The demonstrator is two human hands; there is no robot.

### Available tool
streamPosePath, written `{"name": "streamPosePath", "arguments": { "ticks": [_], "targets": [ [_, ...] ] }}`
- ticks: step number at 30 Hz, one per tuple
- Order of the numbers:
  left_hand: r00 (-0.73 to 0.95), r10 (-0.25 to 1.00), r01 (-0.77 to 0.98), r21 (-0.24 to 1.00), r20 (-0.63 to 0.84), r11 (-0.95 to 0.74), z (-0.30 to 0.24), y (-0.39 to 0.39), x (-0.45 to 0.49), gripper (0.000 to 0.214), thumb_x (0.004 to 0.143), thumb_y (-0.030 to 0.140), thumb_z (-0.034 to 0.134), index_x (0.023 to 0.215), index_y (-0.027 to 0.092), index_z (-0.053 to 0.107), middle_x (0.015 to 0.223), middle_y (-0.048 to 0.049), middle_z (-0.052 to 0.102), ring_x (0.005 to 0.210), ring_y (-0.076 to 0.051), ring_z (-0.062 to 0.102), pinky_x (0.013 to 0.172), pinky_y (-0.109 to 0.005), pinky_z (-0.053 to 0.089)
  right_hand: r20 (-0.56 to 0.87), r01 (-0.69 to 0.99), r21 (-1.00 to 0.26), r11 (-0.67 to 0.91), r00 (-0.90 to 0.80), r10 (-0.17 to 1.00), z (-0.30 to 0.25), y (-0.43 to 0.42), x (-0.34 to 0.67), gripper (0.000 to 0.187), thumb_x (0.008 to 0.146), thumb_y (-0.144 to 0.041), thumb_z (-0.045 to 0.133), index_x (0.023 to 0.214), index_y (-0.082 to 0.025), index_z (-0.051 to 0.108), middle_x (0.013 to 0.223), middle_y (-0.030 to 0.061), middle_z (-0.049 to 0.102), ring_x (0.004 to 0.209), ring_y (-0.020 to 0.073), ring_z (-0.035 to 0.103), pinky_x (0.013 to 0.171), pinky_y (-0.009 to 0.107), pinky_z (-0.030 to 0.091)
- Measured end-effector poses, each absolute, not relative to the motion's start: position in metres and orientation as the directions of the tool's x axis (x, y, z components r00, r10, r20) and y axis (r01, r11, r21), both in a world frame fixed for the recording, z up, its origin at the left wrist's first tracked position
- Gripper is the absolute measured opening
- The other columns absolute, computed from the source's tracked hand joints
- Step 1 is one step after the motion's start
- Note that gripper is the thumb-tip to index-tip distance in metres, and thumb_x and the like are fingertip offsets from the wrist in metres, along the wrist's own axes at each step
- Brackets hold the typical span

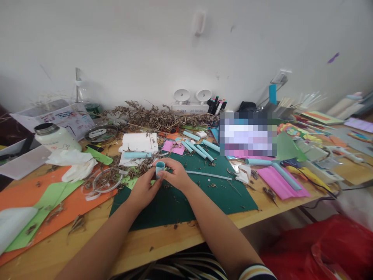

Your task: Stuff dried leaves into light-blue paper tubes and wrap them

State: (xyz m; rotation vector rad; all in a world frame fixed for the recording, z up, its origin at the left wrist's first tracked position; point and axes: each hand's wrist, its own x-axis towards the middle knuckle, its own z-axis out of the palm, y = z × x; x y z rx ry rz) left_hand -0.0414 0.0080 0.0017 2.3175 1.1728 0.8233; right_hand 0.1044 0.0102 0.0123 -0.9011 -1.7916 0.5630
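Observation:
Between my two hands a short light-blue paper tube [160, 168] stands upright, its round opening facing up. My left hand [145, 186] has its fingers closed against the tube's left side. The fingers of my right hand [175, 174] curl around the back and right side, thumb at the front. Beneath them lies a dark green cutting mat [221, 194]. A thin pale strip [208, 175] stretches over the mat to the right of my hands. Several longer blue paper tubes [205, 153] rest toward the mat's back, near a small pink paper piece [173, 147].
Dried leafy stems [151, 116] are heaped along the wall. At left are an open-topped white bottle [56, 138], a clear tape ring [107, 181] and orange paper [17, 194]. Pink paper [271, 182] lies right, near a dark cable [316, 182]. A red bag [323, 249] sits below the table edge.

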Motion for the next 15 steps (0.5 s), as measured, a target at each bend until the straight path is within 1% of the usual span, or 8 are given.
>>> {"name": "streamPosePath", "arguments": {
  "ticks": [4, 6, 8, 9, 11, 12, 13, 15],
  "targets": [
    [0.410, 0.857, 0.507, 0.703, 0.313, -0.499, -0.001, 0.010, -0.041, 0.031, 0.078, 0.036, 0.041, 0.101, 0.017, 0.049, 0.083, -0.0044, 0.061, 0.070, -0.017, 0.057, 0.060, -0.026, 0.044, 0.555, 0.385, -0.701, 0.600, -0.234, 0.798, 0.009, 0.012, 0.105, 0.043, 0.076, -0.051, 0.041, 0.096, -0.017, 0.057, 0.098, 0.0083, 0.061, 0.092, 0.0160, 0.055, 0.080, 0.028, 0.044],
    [0.338, 0.895, 0.405, 0.814, 0.290, -0.417, 0.000, 0.015, -0.041, 0.032, 0.076, 0.038, 0.046, 0.100, 0.017, 0.050, 0.085, -0.0051, 0.062, 0.074, -0.018, 0.059, 0.061, -0.027, 0.046, 0.531, 0.446, -0.684, 0.577, -0.237, 0.813, 0.008, 0.013, 0.106, 0.044, 0.079, -0.049, 0.037, 0.105, -0.018, 0.053, 0.104, 0.0077, 0.059, 0.092, 0.0149, 0.055, 0.079, 0.027, 0.044],
    [0.214, 0.943, 0.236, 0.923, 0.255, -0.303, 0.003, 0.020, -0.042, 0.034, 0.074, 0.040, 0.049, 0.098, 0.016, 0.049, 0.087, -0.0063, 0.062, 0.077, -0.019, 0.060, 0.062, -0.028, 0.048, 0.494, 0.528, -0.666, 0.527, -0.218, 0.842, 0.008, 0.014, 0.108, 0.043, 0.083, -0.045, 0.031, 0.113, -0.020, 0.048, 0.110, 0.0073, 0.056, 0.095, 0.0142, 0.053, 0.083, 0.028, 0.042],
    [0.145, 0.960, 0.140, 0.956, 0.239, -0.259, 0.006, 0.023, -0.042, 0.034, 0.073, 0.041, 0.050, 0.096, 0.016, 0.047, 0.086, -0.0064, 0.062, 0.076, -0.019, 0.061, 0.061, -0.028, 0.048, 0.469, 0.578, -0.654, 0.488, -0.196, 0.861, 0.007, 0.015, 0.109, 0.042, 0.083, -0.044, 0.030, 0.114, -0.021, 0.047, 0.113, 0.0073, 0.054, 0.099, 0.0151, 0.051, 0.086, 0.030, 0.040],
    [0.040, 0.969, 0.003, 0.970, 0.243, -0.243, 0.013, 0.026, -0.041, 0.034, 0.072, 0.040, 0.052, 0.096, 0.016, 0.045, 0.087, -0.0059, 0.061, 0.073, -0.017, 0.061, 0.062, -0.030, 0.050, 0.410, 0.683, -0.619, 0.387, -0.139, 0.901, 0.006, 0.016, 0.110, 0.041, 0.081, -0.044, 0.036, 0.113, -0.023, 0.049, 0.119, 0.0082, 0.049, 0.112, 0.0216, 0.041, 0.095, 0.043, 0.030],
    [0.063, 0.962, -0.004, 0.964, 0.264, -0.265, 0.018, 0.027, -0.038, 0.033, 0.072, 0.039, 0.054, 0.095, 0.017, 0.045, 0.088, -0.0057, 0.061, 0.074, -0.017, 0.061, 0.064, -0.030, 0.050, 0.377, 0.730, -0.596, 0.333, -0.111, 0.919, 0.005, 0.017, 0.110, 0.040, 0.078, -0.045, 0.042, 0.110, -0.024, 0.052, 0.122, 0.0085, 0.046, 0.117, 0.0261, 0.034, 0.096, 0.051, 0.022],
    [0.136, 0.948, 0.026, 0.956, 0.287, -0.293, 0.022, 0.027, -0.035, 0.031, 0.071, 0.037, 0.055, 0.092, 0.016, 0.047, 0.087, -0.0059, 0.061, 0.075, -0.017, 0.061, 0.065, -0.031, 0.050, 0.344, 0.770, -0.573, 0.282, -0.087, 0.935, 0.003, 0.018, 0.111, 0.038, 0.075, -0.045, 0.047, 0.107, -0.026, 0.054, 0.126, 0.0083, 0.042, 0.120, 0.0301, 0.028, 0.095, 0.059, 0.014],
    [0.323, 0.892, 0.095, 0.927, 0.316, -0.363, 0.030, 0.028, -0.024, 0.028, 0.072, 0.034, 0.055, 0.093, 0.016, 0.049, 0.087, -0.0065, 0.061, 0.079, -0.018, 0.060, 0.070, -0.032, 0.050, 0.282, 0.819, -0.538, 0.201, -0.050, 0.958, -0.002, 0.020, 0.113, 0.036, 0.071, -0.043, 0.053, 0.103, -0.028, 0.056, 0.133, 0.0065, 0.033, 0.124, 0.0340, 0.018, 0.091, 0.066, 0.001]
  ]
}}
